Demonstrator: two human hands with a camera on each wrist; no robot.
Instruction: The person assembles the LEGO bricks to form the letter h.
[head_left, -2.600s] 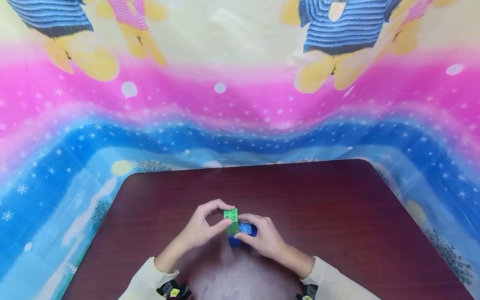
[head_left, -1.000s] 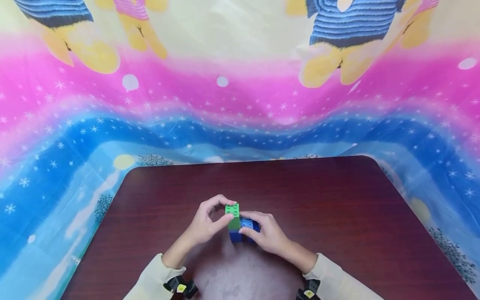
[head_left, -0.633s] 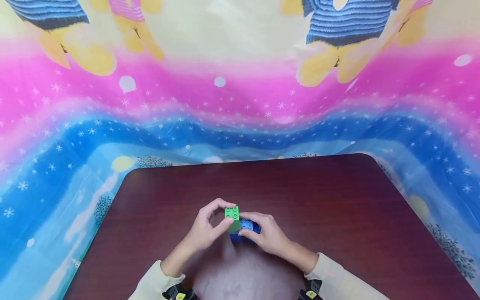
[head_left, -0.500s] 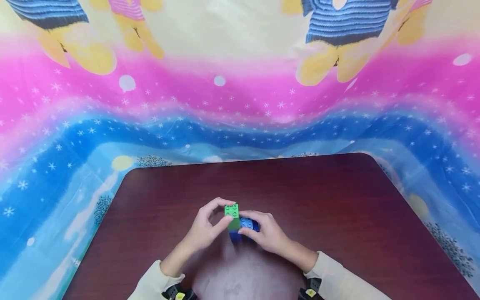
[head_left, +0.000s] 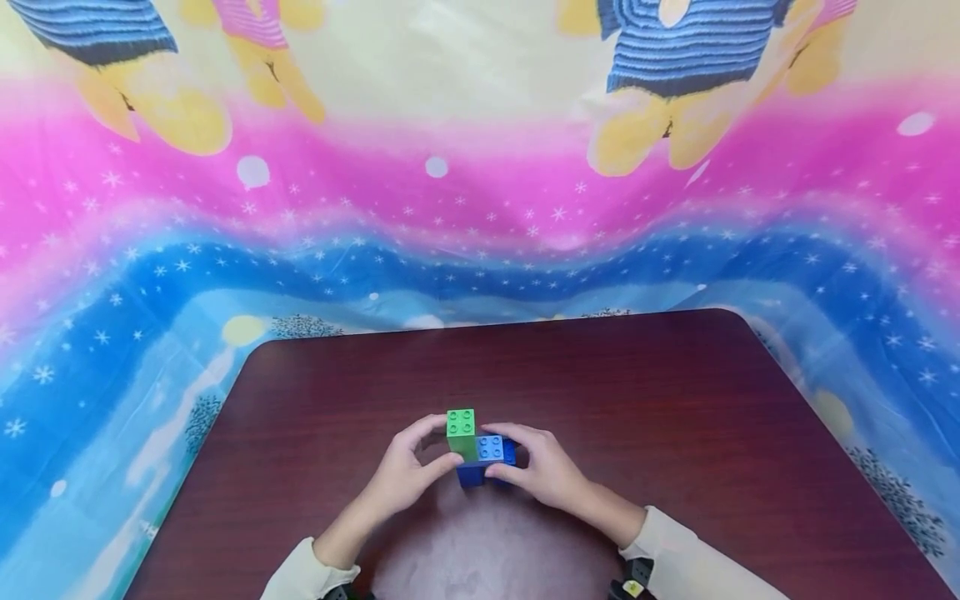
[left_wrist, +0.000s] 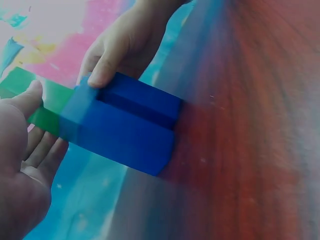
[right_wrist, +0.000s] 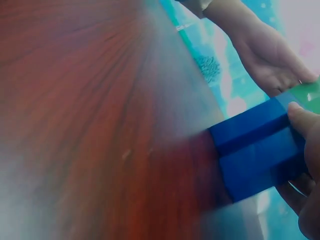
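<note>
A small toy-brick build stands upright on the table. Its green toy brick (head_left: 461, 422), with a studded top, rises highest at the left. Lower and to the right is a light blue studded brick (head_left: 490, 448). Dark blue bricks (left_wrist: 130, 132) form the base, two columns with a narrow groove between them in the left wrist view. My left hand (head_left: 405, 468) pinches the green brick's sides between thumb and fingers. At the right, my right hand (head_left: 551, 471) grips the blue part, its thumb in front and index finger behind. Its other fingers are partly hidden.
The dark red-brown table (head_left: 637, 400) has rounded far corners. A patterned cloth (head_left: 480, 200) in pink, blue and cream hangs behind and beside it. Each cream sleeve has a black wrist device (head_left: 633, 577) near it.
My left thumb and finger have slid from the green brick's top edge down its sides. My right hand has shifted slightly right, uncovering more of the light blue brick. The build stays nearly in place.
</note>
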